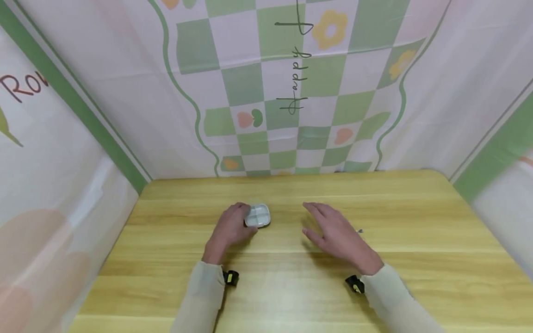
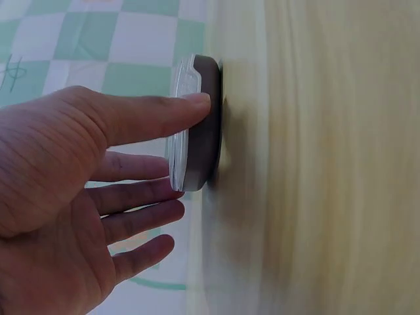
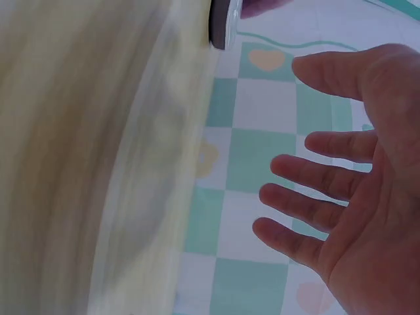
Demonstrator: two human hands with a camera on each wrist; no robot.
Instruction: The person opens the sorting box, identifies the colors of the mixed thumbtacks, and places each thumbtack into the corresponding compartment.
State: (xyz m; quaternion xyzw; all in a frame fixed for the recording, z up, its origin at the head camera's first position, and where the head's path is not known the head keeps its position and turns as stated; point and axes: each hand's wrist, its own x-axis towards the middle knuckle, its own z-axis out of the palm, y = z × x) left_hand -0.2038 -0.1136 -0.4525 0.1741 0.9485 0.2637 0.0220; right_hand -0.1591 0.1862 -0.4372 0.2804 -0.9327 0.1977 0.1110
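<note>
A small pill box [image 1: 257, 216] with a clear lid, a dark base and compartments divided by a cross lies flat on the table. My left hand [image 1: 233, 225] pinches it from the left, thumb on the near side and fingers on the far side. Seen in the left wrist view, the thumb presses the dark edge of the pill box [image 2: 202, 131], while the lower fingers spread loosely. To the right, my right hand [image 1: 335, 231] hovers over the table with fingers extended and apart, holding nothing. Part of the pill box [image 3: 222, 25] shows at the top of the right wrist view.
A tiny bluish-grey item [image 1: 360, 231] lies on the wooden table [image 1: 283, 286], just right of my right hand. Behind the table's far edge hangs a printed cloth [image 1: 281, 83] with green checks, and similar cloth hangs on both sides.
</note>
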